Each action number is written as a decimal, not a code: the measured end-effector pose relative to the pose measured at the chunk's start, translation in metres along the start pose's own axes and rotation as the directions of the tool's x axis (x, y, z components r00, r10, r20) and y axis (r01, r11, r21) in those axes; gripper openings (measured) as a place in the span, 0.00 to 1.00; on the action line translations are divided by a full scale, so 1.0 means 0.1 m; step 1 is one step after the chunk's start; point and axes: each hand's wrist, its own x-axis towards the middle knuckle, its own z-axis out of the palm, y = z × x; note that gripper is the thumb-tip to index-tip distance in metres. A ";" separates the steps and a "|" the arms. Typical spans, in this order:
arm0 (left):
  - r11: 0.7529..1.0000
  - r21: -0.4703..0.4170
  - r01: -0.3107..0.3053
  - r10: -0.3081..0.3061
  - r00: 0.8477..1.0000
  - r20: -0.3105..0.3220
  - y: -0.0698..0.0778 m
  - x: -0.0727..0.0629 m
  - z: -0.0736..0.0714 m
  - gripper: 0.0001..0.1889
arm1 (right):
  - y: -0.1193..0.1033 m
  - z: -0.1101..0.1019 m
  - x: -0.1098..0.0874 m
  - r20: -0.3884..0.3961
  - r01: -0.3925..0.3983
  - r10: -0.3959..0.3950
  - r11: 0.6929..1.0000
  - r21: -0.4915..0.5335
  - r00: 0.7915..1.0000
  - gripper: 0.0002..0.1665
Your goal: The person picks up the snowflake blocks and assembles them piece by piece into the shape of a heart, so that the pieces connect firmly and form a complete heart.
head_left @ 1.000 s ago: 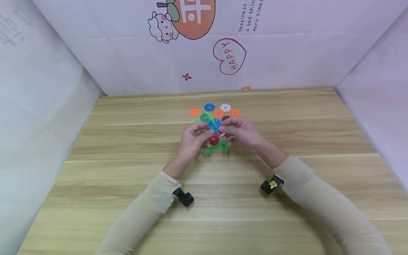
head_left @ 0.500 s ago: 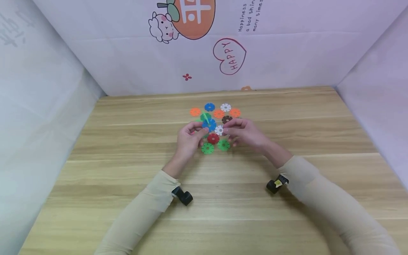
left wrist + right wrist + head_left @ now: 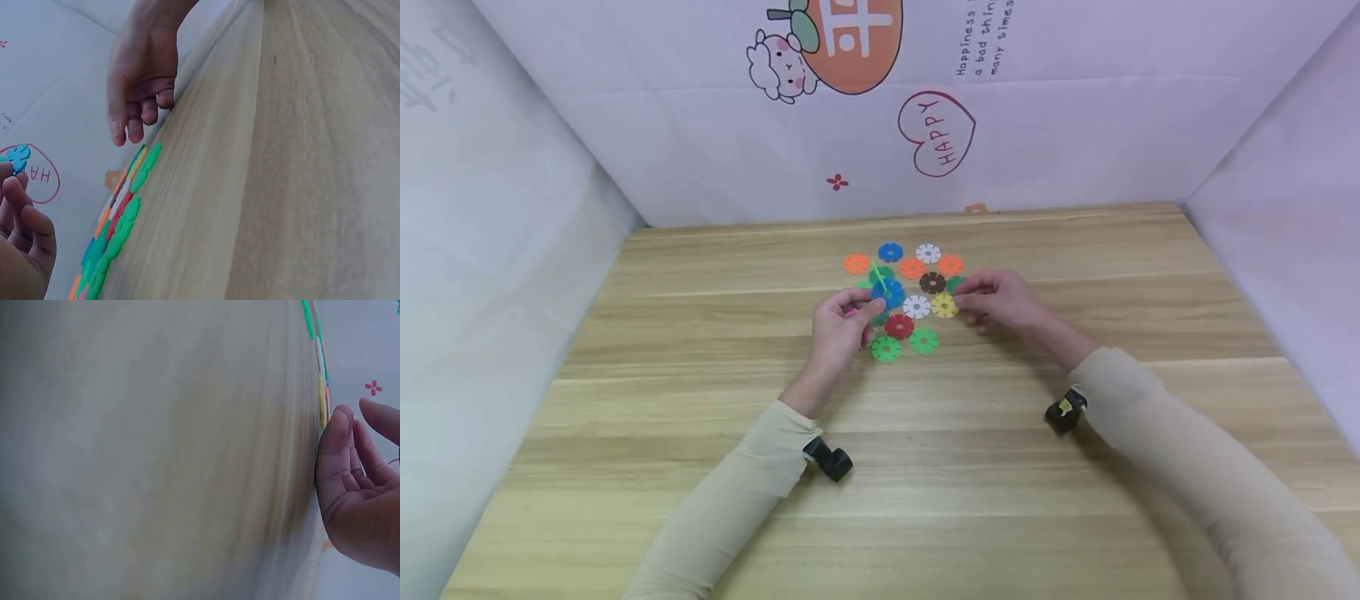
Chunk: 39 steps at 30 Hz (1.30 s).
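Between thumb and fingers, my left hand (image 3: pixel 837 332) pinches a blue notched plastic disc (image 3: pixel 891 294) above the table. A light green disc (image 3: pixel 877 273), seen edge-on, is joined to the blue one. My right hand (image 3: pixel 1004 300) is at the right edge of the disc group, its fingers relaxed and holding nothing. Nearest to its fingertips lies a yellow disc (image 3: pixel 944 307); whether they touch cannot be told. White (image 3: pixel 917 307), brown (image 3: pixel 932 283) and red (image 3: pixel 899 327) discs lie flat between the hands. The left wrist view shows the right hand (image 3: pixel 145 78) above the tabletop.
More flat discs surround these: blue (image 3: pixel 891 252), white (image 3: pixel 928 253), orange (image 3: pixel 857 263) and bright green (image 3: pixel 886 349) among them. The wooden table (image 3: pixel 910 467) meets a printed white sheet (image 3: pixel 1075 125) at the back. White sheets also stand at both sides.
My right hand has let go of the blue disc and moved right, past the white disc to beside the yellow one. The left hand has shifted slightly left with the joined discs.
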 end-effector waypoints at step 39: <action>0.999 0.036 0.007 -0.008 1.000 0.028 -0.01 0.03 -0.02 0.10 | -0.09 0.08 0.19 0.020 0.040 -0.035 0.913 -0.407 0.999 0.23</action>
